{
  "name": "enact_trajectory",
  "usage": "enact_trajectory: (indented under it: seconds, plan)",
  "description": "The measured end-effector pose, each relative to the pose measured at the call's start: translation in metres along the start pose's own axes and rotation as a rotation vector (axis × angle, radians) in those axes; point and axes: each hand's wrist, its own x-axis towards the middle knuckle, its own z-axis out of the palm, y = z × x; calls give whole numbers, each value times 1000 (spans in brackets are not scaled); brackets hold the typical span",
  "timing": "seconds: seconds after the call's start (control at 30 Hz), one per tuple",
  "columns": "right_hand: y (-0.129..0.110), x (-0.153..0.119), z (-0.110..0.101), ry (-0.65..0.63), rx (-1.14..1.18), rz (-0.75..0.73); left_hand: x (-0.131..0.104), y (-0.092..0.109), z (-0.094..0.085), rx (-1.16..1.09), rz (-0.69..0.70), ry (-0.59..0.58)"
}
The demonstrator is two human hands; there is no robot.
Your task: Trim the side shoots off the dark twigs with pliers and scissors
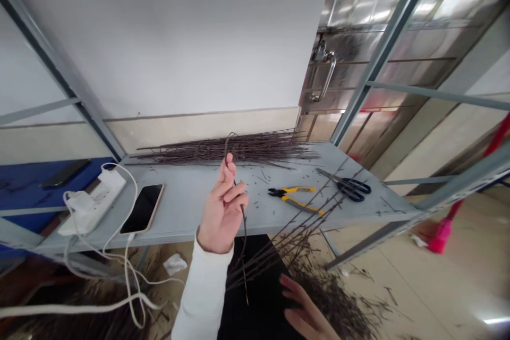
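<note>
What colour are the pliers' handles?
Yellow and grey on the pliers, seen in the head view.

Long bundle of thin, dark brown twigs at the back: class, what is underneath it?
The light-grey shelf shows in front of the twig bundle and supports it; what the twigs cover cannot be seen.

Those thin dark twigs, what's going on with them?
The person's left hand holds up one thin, dark brown twig, bent over at its top. The blurred right hand hovers open, lower down. A long pile of twigs lies along the grey metal shelf, behind yellow-handled cutters and dark-handled scissors.
</note>
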Motion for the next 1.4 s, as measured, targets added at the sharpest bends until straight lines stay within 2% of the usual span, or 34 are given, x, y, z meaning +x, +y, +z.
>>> enact_trajectory:
  seconds: [0.1,0.2,0.33,0.4,0.47,0.57,0.67,0.73,0.77,0.87,0.93,1.0,1.1,1.3,1.4]
  plan:
    - [-24,19,32,-109,159,-31,0,8,10,81,70,-45]
    - [-54,21,53,-230,291,-86,8,13,15,105,78,-74]
    - [-81,22,59,-381,351,-157,20,13,17,153,58,-101]
    - [-90,27,56,-407,324,-173,24,13,15,205,80,-132]
    - [-98,35,53,-408,281,-196,25,16,9,305,161,-163]
    - [-111,49,49,-439,268,-228,26,25,-15,580,365,-146]
    - [-125,64,48,-458,328,-238,29,40,-61,964,485,-22]
    - [-134,76,50,-447,363,-259,31,53,-98,1407,494,152]
    - [-139,81,51,-434,376,-269,32,60,-116,1688,485,290]
    - [-150,99,54,-361,379,-285,31,77,-163,1894,452,529]
    - [-156,110,56,-297,378,-288,30,85,-183,1991,418,665]
    - [-160,121,57,-262,375,-296,30,90,-196,2071,375,775]
    - [-164,135,58,-273,350,-288,35,95,-207,2158,302,867]
    - [-164,152,60,-262,328,-285,56,106,-228,2197,215,1001]
    - [-160,157,61,-272,336,-275,62,117,-237,2170,201,990]
